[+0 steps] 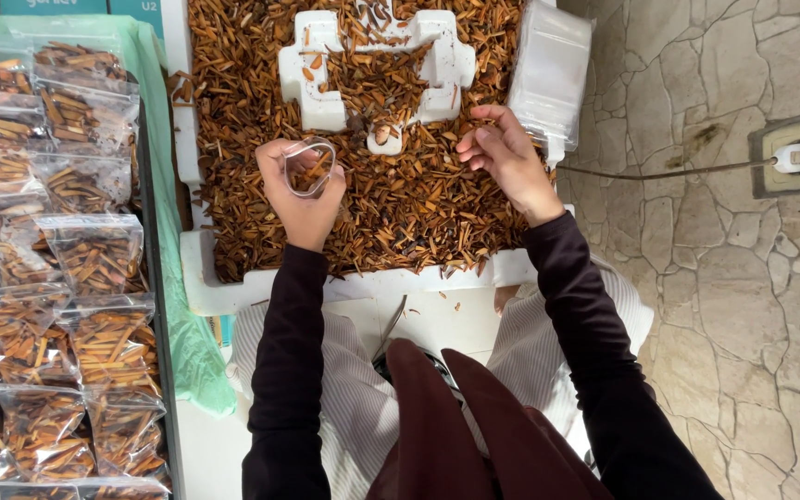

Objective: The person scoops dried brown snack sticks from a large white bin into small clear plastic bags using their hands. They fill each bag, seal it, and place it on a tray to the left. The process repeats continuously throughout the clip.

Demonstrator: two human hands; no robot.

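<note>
My left hand [300, 196] holds a small clear plastic bag [307, 168] open at its mouth, with a few brown wood chips inside. My right hand [504, 157] hovers over the heap of brown wood chips [400, 199], fingers bent and pinched together close to the chips. The chips fill a white foam tray [233, 294] in front of me. Both arms wear dark sleeves.
A white foam insert [326, 102] lies on the chips at the back. A stack of empty clear bags [548, 69] rests at the tray's right. Several filled bags [85, 259] lie on the left. A socket with a plug [796, 156] sits on the stone floor.
</note>
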